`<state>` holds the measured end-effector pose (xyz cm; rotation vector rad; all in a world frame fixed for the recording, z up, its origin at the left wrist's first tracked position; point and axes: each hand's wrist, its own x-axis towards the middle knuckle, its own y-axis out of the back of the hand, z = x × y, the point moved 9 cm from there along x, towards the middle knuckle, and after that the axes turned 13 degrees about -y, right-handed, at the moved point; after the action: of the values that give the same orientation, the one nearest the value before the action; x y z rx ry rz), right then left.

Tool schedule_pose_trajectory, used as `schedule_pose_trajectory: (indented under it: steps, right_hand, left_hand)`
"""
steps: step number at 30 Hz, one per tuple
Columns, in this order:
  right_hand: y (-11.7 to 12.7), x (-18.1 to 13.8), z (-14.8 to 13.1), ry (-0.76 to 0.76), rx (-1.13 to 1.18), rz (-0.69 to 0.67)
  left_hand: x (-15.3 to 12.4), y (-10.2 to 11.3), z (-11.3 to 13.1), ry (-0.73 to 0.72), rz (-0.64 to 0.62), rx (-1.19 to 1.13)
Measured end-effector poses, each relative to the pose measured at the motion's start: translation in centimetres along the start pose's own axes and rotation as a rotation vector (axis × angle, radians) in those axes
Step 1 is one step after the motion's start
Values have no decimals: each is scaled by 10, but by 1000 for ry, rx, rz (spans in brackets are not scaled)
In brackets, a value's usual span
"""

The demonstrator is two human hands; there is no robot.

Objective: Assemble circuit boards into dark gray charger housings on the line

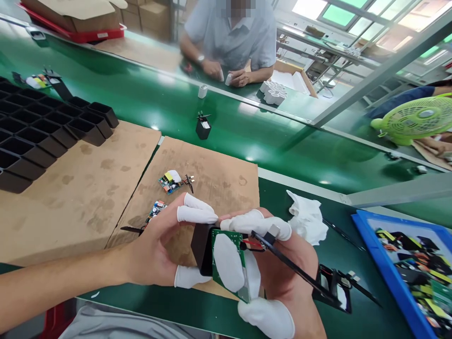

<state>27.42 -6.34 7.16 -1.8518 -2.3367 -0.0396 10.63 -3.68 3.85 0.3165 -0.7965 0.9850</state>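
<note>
My left hand (158, 240), with white finger cots on several fingers, grips a black plastic case (201, 248) from its left side. In my right hand (282, 273), also in finger cots, is a green circuit board (219, 235) with a white oval patch on its face. The board's left edge is at the case's open end, apparently partly inside; how deep is hidden. Red and black wires run from it to a black plug plate (293, 268) with metal prongs, lying across my right fingers. Two loose circuit boards (171, 181) (155, 209) rest on the cardboard beyond my left hand.
Rows of black cases (52, 127) stand on cardboard (88, 188) at left. A filled case (203, 126) sits on the green belt. At right are crumpled white tissue (307, 219), another case (332, 287) and a blue bin (381, 273) of boards. A co-worker (229, 42) handles white pieces opposite.
</note>
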Motion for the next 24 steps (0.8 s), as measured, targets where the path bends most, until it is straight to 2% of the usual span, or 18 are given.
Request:
schedule_pose_trajectory:
  steps: [9, 24]
  right_hand:
    - [-8, 4, -13, 40, -161, -19]
    - [-9, 6, -16, 52, -214, 0]
  left_hand:
    - [-4, 2, -3, 20, 15, -4]
    - [-2, 3, -2, -2, 16, 11]
